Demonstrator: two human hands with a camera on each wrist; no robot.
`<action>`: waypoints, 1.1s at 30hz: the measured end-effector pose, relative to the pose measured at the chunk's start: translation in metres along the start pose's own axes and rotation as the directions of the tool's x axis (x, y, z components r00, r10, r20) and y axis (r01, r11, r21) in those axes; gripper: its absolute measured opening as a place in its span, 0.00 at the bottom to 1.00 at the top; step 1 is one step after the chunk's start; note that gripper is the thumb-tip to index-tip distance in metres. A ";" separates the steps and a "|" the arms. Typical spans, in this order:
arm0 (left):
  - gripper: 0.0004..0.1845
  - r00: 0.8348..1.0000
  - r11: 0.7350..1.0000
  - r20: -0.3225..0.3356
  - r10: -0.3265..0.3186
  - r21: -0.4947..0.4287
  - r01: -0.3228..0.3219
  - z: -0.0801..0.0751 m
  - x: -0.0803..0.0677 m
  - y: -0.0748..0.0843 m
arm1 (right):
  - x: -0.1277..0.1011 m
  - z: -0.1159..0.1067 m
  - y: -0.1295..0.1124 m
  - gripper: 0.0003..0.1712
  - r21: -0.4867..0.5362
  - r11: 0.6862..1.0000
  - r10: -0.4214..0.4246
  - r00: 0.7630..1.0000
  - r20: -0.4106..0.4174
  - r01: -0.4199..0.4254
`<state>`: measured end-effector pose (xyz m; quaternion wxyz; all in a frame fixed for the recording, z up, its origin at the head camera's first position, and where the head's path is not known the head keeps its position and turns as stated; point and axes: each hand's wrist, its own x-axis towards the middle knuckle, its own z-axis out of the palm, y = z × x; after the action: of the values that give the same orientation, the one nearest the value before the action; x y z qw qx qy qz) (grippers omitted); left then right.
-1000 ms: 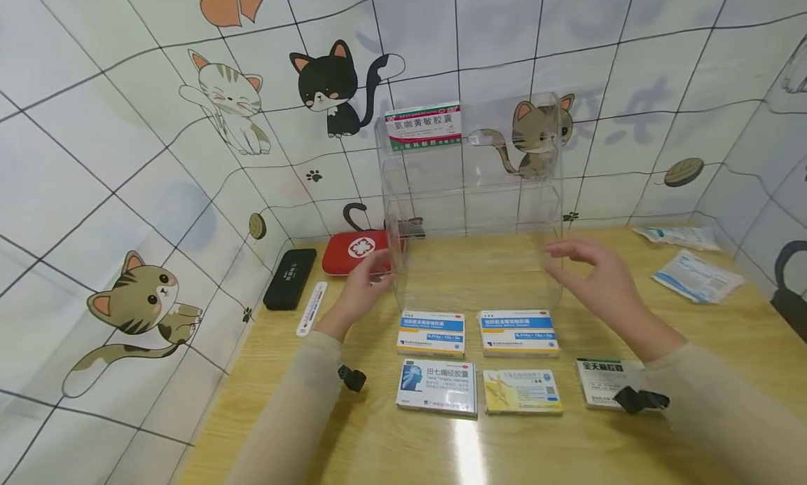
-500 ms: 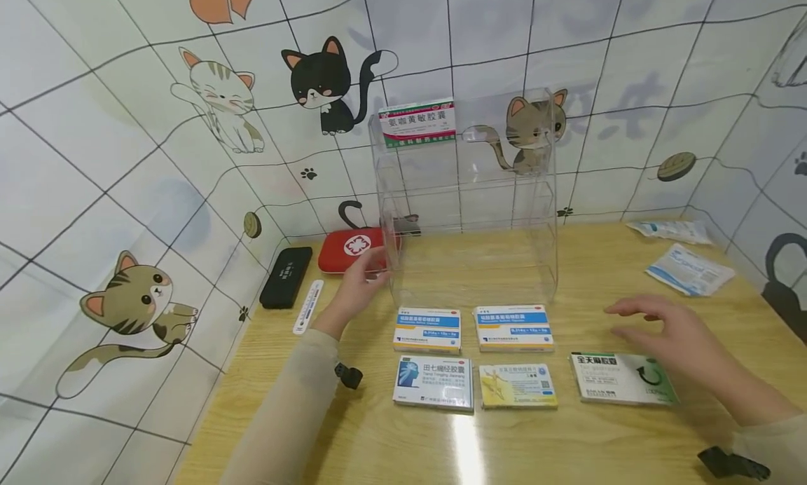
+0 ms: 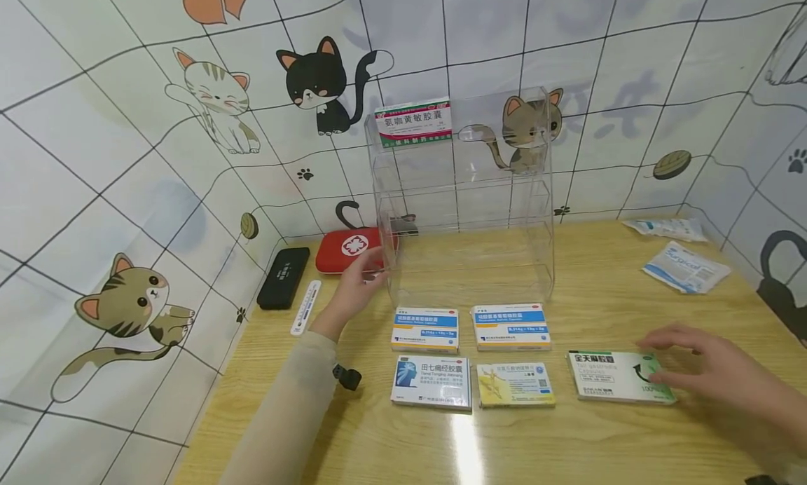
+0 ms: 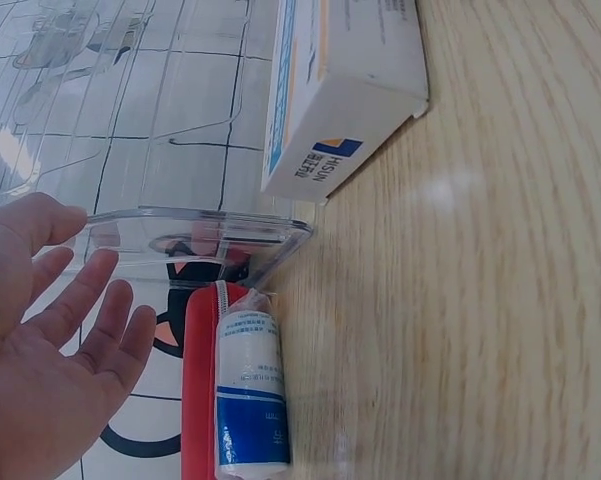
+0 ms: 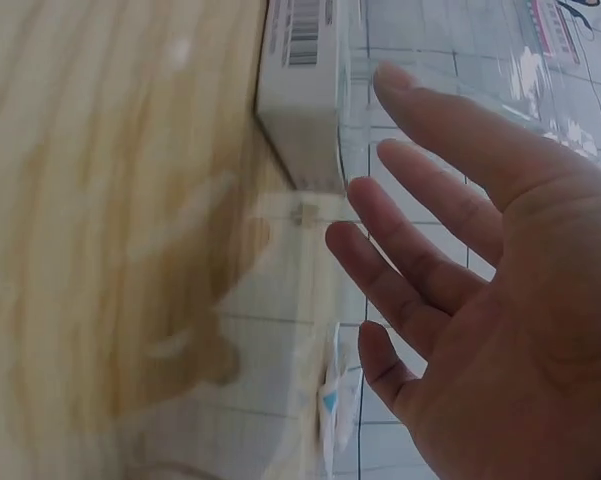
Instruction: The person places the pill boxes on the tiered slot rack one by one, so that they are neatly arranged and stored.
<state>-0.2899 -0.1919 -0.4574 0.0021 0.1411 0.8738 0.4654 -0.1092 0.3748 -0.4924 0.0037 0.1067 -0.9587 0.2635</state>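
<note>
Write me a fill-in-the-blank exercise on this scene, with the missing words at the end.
1. The left hand is at the clear rack's ____ side.
2. The red-and-green box is on the rack's ____ level.
3. In the head view, the green-ended box by the right hand lies to the ____ of the yellow box.
4. The zipped case is coloured ____.

Missing words: left; top; right; red.

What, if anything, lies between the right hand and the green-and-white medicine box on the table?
Nothing visible does: the right hand is at the right end of the green-and-white box, overlapping it in the head view, though contact is unclear. The yellow box lies beyond the other end.
</note>
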 end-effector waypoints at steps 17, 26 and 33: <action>0.31 0.999 0.999 0.010 -0.032 0.002 0.032 0.000 -0.002 0.005 | -0.009 -0.004 0.016 0.38 -0.001 0.988 0.151 0.981 0.118 -0.152; 0.31 1.000 1.000 0.008 -0.028 -0.005 0.028 0.000 -0.002 0.003 | 0.002 -0.007 0.005 0.17 0.162 0.972 0.185 0.980 -0.069 -0.172; 0.30 1.000 1.000 0.006 -0.010 -0.020 0.010 0.000 -0.001 0.002 | 0.027 -0.027 -0.010 0.12 0.397 0.917 0.071 0.967 -0.246 0.033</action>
<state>-0.2884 -0.1910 -0.4565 0.0083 0.1380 0.8699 0.4735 -0.1351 0.3740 -0.4624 0.1028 0.0611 -0.8776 0.4642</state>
